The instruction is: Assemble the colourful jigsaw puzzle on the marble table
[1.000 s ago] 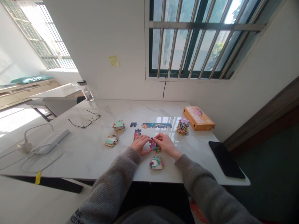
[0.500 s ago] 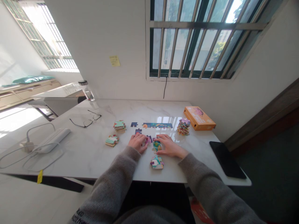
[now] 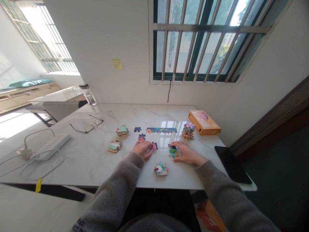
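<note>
Pink-and-purple puzzle piece [image 3: 154, 146], flat and knobby, is by the left hand [image 3: 143, 149], whose fingers curl; I can't tell if they pinch it. The right hand [image 3: 184, 152] pinches a flat green-and-blue puzzle piece [image 3: 173, 152] by its edges. Near them, on the smooth white table [image 3: 96, 164], sits a short, bumpy pile of pieces [image 3: 161, 169]. Farther out lies a flat-sided orange box [image 3: 205, 123].

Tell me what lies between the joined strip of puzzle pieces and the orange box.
In the head view, a stack of puzzle pieces stands between the joined strip and the orange box.
</note>
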The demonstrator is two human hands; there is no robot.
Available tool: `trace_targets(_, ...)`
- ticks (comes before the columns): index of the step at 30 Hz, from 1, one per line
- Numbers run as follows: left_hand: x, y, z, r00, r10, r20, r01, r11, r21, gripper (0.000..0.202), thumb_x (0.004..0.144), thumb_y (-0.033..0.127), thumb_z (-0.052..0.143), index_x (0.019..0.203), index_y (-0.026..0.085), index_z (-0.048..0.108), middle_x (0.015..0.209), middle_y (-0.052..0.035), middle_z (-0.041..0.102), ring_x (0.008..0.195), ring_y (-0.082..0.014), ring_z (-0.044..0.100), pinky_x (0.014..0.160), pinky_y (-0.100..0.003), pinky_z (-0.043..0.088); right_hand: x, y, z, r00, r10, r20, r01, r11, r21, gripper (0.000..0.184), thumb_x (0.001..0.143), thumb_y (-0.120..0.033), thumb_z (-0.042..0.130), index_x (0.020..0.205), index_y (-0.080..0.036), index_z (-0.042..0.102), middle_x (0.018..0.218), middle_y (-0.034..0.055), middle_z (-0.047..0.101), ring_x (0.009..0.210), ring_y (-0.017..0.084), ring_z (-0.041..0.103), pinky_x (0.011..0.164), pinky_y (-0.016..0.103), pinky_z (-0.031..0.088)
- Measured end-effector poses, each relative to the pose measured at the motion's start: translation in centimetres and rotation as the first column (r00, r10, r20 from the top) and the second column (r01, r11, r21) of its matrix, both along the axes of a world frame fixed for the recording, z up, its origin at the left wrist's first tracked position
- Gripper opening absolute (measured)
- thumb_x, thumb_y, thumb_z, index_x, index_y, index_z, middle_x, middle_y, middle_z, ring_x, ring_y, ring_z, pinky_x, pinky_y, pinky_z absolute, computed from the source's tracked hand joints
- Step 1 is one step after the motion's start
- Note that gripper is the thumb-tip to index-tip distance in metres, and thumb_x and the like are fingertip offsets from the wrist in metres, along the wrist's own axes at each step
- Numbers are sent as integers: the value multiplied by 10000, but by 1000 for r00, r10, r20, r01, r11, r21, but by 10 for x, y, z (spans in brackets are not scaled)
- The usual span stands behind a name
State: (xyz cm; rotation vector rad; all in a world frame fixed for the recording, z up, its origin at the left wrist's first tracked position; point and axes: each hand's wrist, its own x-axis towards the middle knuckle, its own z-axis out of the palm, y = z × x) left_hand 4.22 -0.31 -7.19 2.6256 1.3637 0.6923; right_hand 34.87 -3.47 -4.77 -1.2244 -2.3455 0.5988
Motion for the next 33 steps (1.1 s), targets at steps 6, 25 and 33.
trace_targets(6, -1, 2, -2, 999, -46, -2, 46, 998, -35, 212, 822, 297, 640, 1029, 252, 652, 1097, -40, 720, 1051, -249, 591, 970, -415, 403, 28, -16, -2, 999, -47, -7, 47, 999, -17, 651, 699, -427, 829, 1289, -260, 611, 1383, 103, 563, 1314, 302, 479, 1135, 475, 343)
trace_targets(25, -4, 8, -11, 995, -94, -41, 92, 994, -51, 274, 877, 322, 595, 1135, 270, 672, 1217, -52, 668, 1135, -268, 551, 1000, -461, 404, 30, -20, -3, 998, -54, 29, 54, 999, 1, 592, 747, -469, 788, 1272, -254, 619, 1423, 109, 537, 1336, 305, 461, 1139, 481, 330)
trace_targets(33, -4, 9, -11, 992, -128, 23, 126, 989, 74, 161, 820, 288, 668, 972, 233, 667, 1066, -58, 704, 992, -249, 612, 917, -427, 453, 30, -18, -8, 996, -80, -33, 82, 996, 38, 534, 846, -489, 685, 1306, -238, 583, 1382, 123, 558, 1296, 298, 495, 1123, 495, 361)
